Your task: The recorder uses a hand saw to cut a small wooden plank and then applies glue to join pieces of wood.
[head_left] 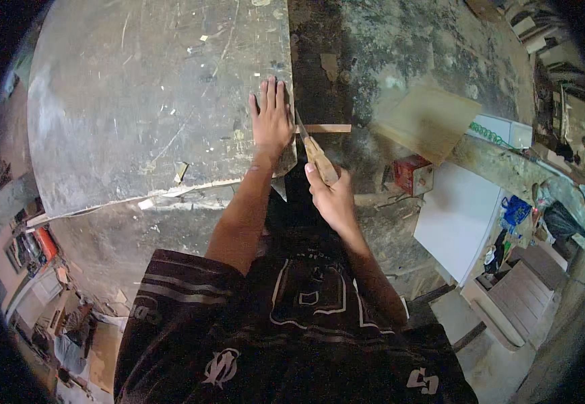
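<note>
My left hand (273, 121) lies flat near the right edge of a worn grey worktable (151, 87), its fingers stretched out and pointing away from me. A thin reddish-brown wood strip (329, 128) juts past that edge to the right; whether it continues under my palm is hidden. My right hand (333, 198) is closed round the pale wooden handle of a handsaw (320, 156). Its narrow blade tilts up and left to the table's edge, meeting the strip close beside my left hand. Much of the blade is out of sight.
A small yellow-and-dark piece (181, 172) and scattered chips lie on the tabletop. Right of me are a plywood sheet (434, 121), a red box (407, 174), a white panel (457, 212), a green coiled hose (488, 132) and a brown slatted piece (518, 296). Clutter lines the left side.
</note>
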Demonstrator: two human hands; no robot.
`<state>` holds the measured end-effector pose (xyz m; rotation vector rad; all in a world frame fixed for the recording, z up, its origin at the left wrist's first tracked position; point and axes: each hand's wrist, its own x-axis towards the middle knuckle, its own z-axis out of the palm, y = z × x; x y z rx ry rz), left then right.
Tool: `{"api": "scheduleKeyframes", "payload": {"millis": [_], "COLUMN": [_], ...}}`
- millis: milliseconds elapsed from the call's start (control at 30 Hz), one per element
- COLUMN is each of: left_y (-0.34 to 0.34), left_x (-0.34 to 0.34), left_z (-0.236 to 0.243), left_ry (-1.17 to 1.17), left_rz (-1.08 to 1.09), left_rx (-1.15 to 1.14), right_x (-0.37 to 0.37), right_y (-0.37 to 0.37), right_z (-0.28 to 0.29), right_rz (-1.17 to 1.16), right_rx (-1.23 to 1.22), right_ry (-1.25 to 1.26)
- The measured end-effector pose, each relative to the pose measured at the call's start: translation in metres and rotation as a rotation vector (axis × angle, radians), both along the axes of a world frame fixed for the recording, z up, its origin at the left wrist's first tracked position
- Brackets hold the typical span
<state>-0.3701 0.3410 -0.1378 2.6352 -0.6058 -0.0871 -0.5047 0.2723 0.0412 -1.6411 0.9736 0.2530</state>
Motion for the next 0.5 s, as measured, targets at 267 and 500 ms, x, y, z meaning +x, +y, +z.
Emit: {"api": "scheduleKeyframes", "payload": {"millis": [267, 500], "left_y": [-0.003, -0.003], "left_x": [0.003, 0.009], "left_z": [0.0, -0.003], "left_ry": [-0.001, 0.043], "left_rz": [-0.071, -0.035], "left_rx": [0.089, 0.0], "right_x": [-0.004, 0.001], "right_y": [-0.007, -0.008], "right_z": [0.002, 0.007], "right_rz": [-0.052, -0.067], "right_rx": [0.085, 0.125], "right_ry": [-0.075, -0.056]}}
